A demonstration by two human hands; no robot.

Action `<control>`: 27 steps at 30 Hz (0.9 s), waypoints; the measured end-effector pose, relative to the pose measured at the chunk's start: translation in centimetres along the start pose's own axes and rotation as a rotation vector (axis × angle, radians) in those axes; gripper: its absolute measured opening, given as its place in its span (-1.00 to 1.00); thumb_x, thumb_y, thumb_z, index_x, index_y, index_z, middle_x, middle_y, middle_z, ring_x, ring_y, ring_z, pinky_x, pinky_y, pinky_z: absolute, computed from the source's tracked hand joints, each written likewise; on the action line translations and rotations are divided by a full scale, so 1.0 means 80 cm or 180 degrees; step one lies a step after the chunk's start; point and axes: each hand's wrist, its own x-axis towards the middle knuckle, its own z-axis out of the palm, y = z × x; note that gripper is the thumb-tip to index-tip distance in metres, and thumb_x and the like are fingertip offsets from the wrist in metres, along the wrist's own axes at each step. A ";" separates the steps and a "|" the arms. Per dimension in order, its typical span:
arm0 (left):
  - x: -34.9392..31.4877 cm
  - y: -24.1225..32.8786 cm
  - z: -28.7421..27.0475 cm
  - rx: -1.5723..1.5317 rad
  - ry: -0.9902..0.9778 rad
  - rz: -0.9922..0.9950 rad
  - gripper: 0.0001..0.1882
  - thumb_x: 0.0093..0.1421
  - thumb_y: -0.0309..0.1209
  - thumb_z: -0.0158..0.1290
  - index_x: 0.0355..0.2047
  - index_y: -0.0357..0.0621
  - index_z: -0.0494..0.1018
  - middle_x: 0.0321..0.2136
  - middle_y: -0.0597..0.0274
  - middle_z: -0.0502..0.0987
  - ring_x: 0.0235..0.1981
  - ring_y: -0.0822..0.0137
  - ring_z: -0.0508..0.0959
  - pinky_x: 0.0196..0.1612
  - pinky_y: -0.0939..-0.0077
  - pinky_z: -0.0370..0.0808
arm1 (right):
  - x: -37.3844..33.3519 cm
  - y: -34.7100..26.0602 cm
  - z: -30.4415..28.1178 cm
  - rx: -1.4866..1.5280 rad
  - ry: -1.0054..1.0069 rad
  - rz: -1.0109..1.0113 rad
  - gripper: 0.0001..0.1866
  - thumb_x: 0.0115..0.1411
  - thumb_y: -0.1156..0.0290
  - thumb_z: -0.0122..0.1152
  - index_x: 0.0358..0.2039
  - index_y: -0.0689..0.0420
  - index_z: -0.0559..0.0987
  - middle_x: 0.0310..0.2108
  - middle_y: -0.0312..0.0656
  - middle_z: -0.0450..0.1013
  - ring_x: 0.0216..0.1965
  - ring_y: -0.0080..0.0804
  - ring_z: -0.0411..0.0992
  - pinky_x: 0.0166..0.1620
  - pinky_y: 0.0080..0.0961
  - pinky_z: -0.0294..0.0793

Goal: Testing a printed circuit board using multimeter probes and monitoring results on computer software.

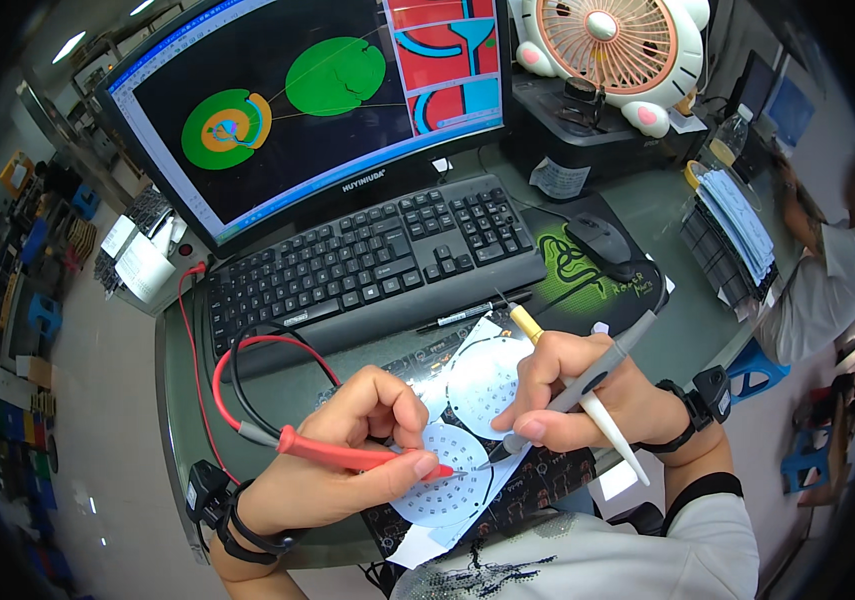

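Observation:
My left hand [322, 490] is closed around a red test probe [347, 456], whose tip reaches a white round circuit board [447, 505] with many small pads. My right hand [644, 392] grips a grey-black test probe [602, 368] that slants down to the same board near the red tip. Whether either tip touches a pad, I cannot tell. Also tucked between the right fingers is a slim pen-like tool with a yellow collar [524, 322], a thin metal point and a white end [615, 440]. A second round board [477, 385] adjoins the first.
Beyond my hands lie a black keyboard [367, 260], a pen [472, 312] and a mouse [597, 238] on its mat. A monitor [297, 110] shows green round layouts. A fan [602, 50] sits on a black machine at right. Red and black leads [219, 385] loop at left. Someone sits far right.

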 end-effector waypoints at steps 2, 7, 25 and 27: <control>0.000 -0.001 -0.002 0.0120 -0.0119 0.0025 -0.70 0.16 -0.53 0.15 -0.26 -0.16 0.21 -0.31 0.34 0.31 -0.25 0.59 0.40 -0.17 0.62 0.47 | 0.001 0.001 0.001 -0.0027 -0.0012 -0.0024 -0.75 0.11 0.34 0.33 -0.45 0.15 0.41 -0.56 -0.36 0.39 -0.55 -0.66 0.31 -0.51 -0.65 0.22; 0.000 -0.003 0.000 -0.0015 -0.0087 -0.0030 -0.68 0.14 -0.53 0.17 -0.25 -0.13 0.21 -0.31 0.34 0.32 -0.26 0.59 0.39 -0.18 0.65 0.39 | 0.001 0.002 0.001 -0.0093 -0.0035 -0.0097 -0.75 0.10 0.35 0.33 -0.45 0.15 0.41 -0.59 -0.34 0.40 -0.59 -0.64 0.33 -0.54 -0.63 0.23; -0.003 -0.005 0.002 0.0024 -0.0040 0.0102 -0.67 0.15 -0.51 0.18 -0.30 -0.12 0.18 -0.35 0.33 0.32 -0.29 0.58 0.39 -0.20 0.64 0.41 | 0.003 -0.003 0.005 -0.0231 -0.0098 -0.0271 -0.75 0.11 0.37 0.31 -0.47 0.16 0.39 -0.59 -0.32 0.38 -0.59 -0.61 0.32 -0.54 -0.61 0.23; -0.003 -0.002 0.003 0.0062 -0.0030 0.0137 -0.67 0.15 -0.53 0.17 -0.22 -0.16 0.20 -0.31 0.29 0.35 -0.30 0.58 0.40 -0.21 0.65 0.42 | 0.002 -0.002 0.003 -0.0297 -0.0058 -0.0208 -0.74 0.12 0.34 0.32 -0.46 0.17 0.40 -0.57 -0.31 0.38 -0.57 -0.61 0.32 -0.53 -0.60 0.24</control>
